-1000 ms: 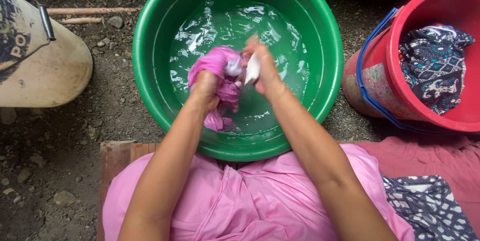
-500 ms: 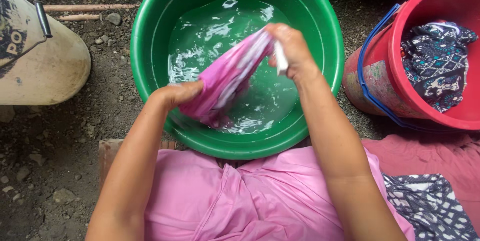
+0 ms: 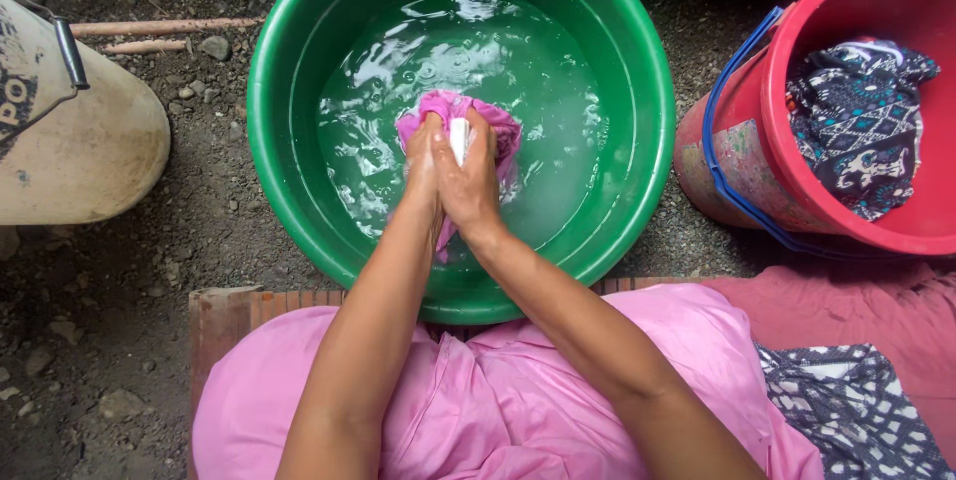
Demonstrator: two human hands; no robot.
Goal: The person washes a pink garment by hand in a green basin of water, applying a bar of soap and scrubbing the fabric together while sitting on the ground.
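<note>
1. Half a second ago the hands were spread apart, pulling the pink cloth (image 3: 460,131) into a taut band above the water; now they have come back together, pressed side by side over the middle of the green basin (image 3: 289,72).
2. That reads as one more pass of a scrub-and-stretch cycle: the cloth is bunched again and being rubbed against itself.
3. The left hand (image 3: 422,163) is clenched on the cloth, knuckles up.
4. The right hand (image 3: 470,176) is clenched on it too, with a white part of the fabric showing between its fingers.
5. The cloth sits wadded just beyond and beneath both fists, its lower part in the rippling water (image 3: 538,72).
6. A red bucket (image 3: 797,151) with patterned clothes (image 3: 856,112) stands well off to the right of the hands.
</note>
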